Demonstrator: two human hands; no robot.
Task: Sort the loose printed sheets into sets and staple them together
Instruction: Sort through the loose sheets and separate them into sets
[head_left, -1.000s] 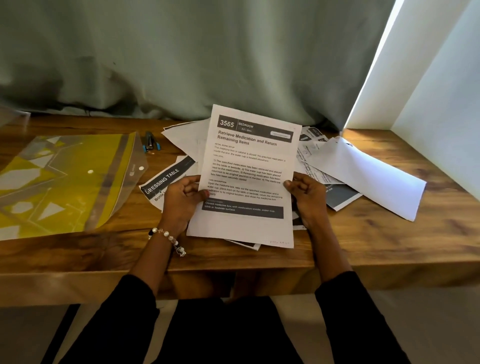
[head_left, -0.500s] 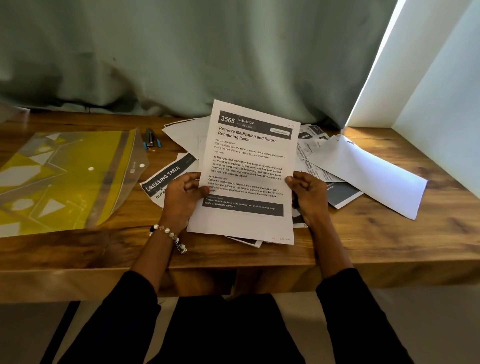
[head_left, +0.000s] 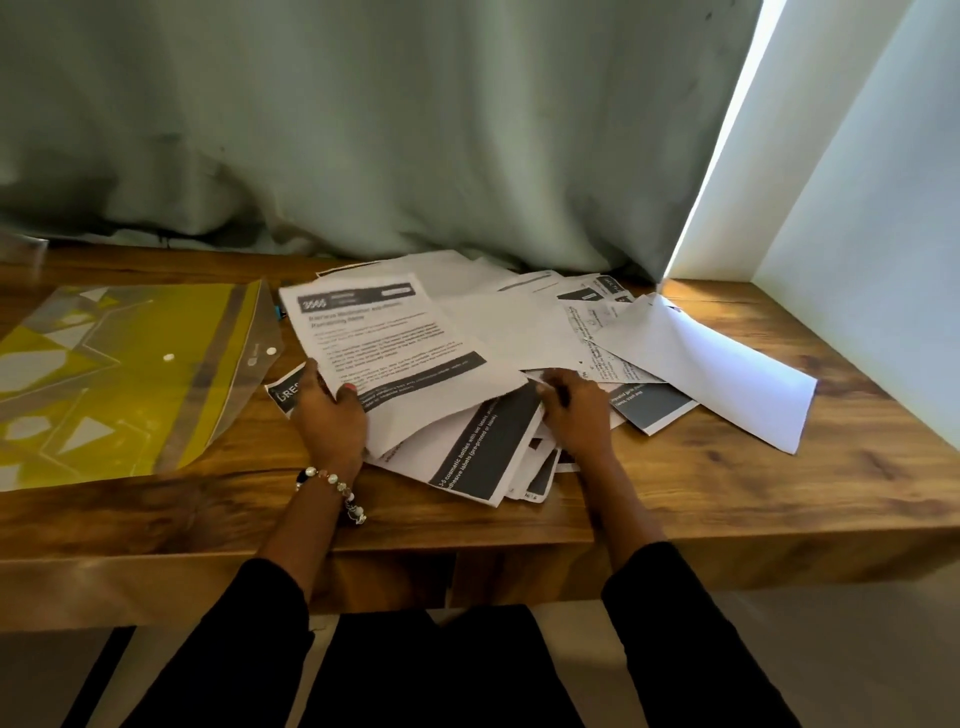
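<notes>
Printed sheet with a dark header bar and another dark band lower down is lying tilted, face up, over the left side of the pile, text blurred. Loose sheets are spreading in a messy overlapping heap across the worktop's middle, some dark-banded. One blank white sheet is curling up at the right.

A home study corner or small office nook, wooden worktop built against a white wall, grey-green curtain hanging behind, loose printed sheets scattered over it, yellow plastic document folder lying at the left
</notes>
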